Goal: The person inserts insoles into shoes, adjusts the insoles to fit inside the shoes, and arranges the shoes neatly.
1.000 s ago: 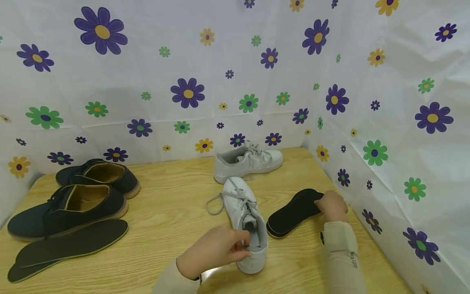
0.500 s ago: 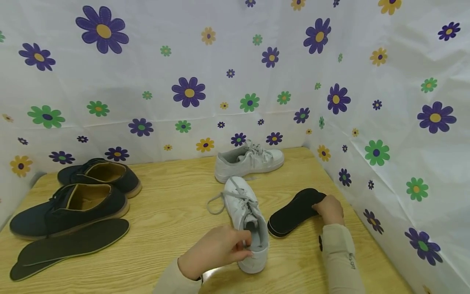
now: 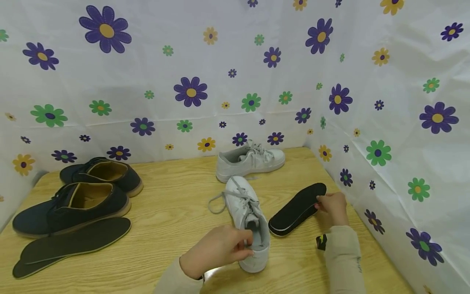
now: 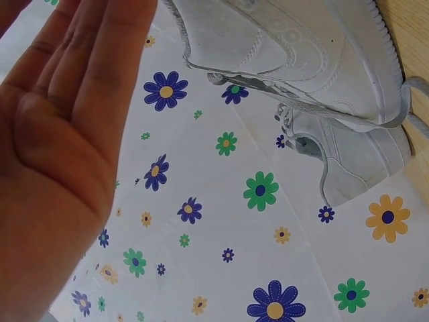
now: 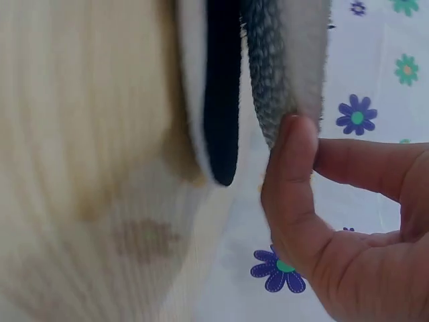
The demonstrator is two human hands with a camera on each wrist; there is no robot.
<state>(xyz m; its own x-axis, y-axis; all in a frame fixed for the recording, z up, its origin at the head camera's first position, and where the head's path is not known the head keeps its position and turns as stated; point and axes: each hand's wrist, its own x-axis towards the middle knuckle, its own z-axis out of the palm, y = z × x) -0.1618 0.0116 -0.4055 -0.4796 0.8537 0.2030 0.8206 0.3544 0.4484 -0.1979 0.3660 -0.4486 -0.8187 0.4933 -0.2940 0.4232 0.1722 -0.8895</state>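
My right hand (image 3: pixel 333 206) pinches the edge of a black insole (image 3: pixel 302 204), between thumb and finger in the right wrist view. That insole's near side is tilted up off a second insole (image 5: pixel 223 121) lying on the table under it; a gap shows between them. My left hand (image 3: pixel 216 247) grips the heel collar of a white lace-up sneaker (image 3: pixel 238 196), index finger at the opening and thumb at the back. The sneaker's toe points away, its lace loose to the left. In the left wrist view the fingertips fall outside the frame.
Another white sneaker (image 3: pixel 253 161) stands behind. At the left sit two dark blue shoes (image 3: pixel 73 208) (image 3: pixel 128 175), with two dark insoles (image 3: pixel 78 239) overlapping before them. A flowered sheet (image 3: pixel 154 73) closes off the back and sides of the wooden table (image 3: pixel 172 204).
My right hand has raised the near edge of the upper black insole and tilted it away from the lower one. My left hand stays at the sneaker's heel.
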